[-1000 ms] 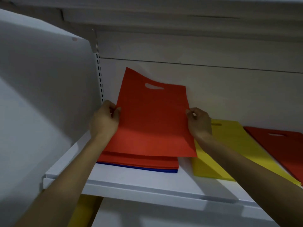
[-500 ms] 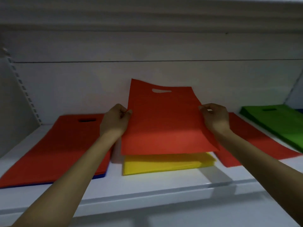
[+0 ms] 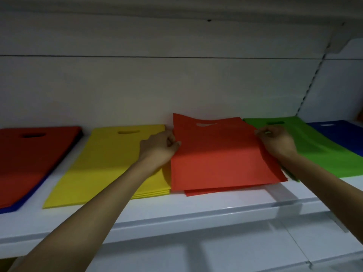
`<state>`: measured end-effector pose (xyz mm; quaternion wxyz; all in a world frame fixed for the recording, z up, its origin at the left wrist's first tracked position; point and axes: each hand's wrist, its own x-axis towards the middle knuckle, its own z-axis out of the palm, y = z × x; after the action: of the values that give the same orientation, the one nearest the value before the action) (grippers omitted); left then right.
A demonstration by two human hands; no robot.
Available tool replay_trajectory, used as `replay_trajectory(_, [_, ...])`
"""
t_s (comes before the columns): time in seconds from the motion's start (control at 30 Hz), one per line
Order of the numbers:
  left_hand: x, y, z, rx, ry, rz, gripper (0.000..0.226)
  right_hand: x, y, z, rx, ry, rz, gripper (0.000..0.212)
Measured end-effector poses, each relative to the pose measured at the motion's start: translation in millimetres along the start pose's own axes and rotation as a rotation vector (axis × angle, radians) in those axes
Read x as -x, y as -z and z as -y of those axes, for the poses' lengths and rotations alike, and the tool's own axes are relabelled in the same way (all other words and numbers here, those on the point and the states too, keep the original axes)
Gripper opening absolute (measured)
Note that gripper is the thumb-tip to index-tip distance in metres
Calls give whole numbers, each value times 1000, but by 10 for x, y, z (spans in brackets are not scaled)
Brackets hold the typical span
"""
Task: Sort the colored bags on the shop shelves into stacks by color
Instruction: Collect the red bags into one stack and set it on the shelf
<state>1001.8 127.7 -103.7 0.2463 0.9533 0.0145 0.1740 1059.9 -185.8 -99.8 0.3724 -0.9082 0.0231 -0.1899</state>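
Shelf (image 3: 196, 211): white shop shelf with flat bags laid in a row of piles.
Red bag (image 3: 218, 154): held over the middle of the shelf, cut-out handle at the far end, the far edge tipped up against the back wall (image 3: 176, 85).
Left hand (image 3: 161, 148): grip clamped on the bag's left edge, thumb on top and fingers curled under.
Right hand (image 3: 277, 141): grip clamped on the bag's right edge, pinching it.
Red stack (image 3: 216, 191): directly beneath the held bag, its near edge peeking out. Whether the two touch is unclear.
Yellow stack (image 3: 110, 163): just left of the red stack, under the left forearm.
Far-left pile (image 3: 33, 160): red on top, with blue bags (image 3: 11, 208) showing underneath.
Green stack (image 3: 322, 152): just right of the red stack, partly behind the right hand.
Blue stack (image 3: 341, 136): at the far right, beside the green.
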Motion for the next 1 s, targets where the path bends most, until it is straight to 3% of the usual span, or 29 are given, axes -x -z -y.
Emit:
replay_trajectory(0.3, [-53, -290, -170, -257, 78, 76, 22, -331, -8, -195, 335, 73, 229, 27])
replay_trajectory(0.43, [-52, -306, -128, -341, 80, 82, 38, -315, -45, -213, 509, 116, 342, 43])
replay_trajectory(0.57, [-93, -296, -164, -388, 99, 116, 49, -286, -80, -206, 518, 146, 384, 49])
replay_trajectory(1.0, [-31, -392, -304, -457, 95, 125, 53, -134, -162, -320, 521, 330, 272, 35])
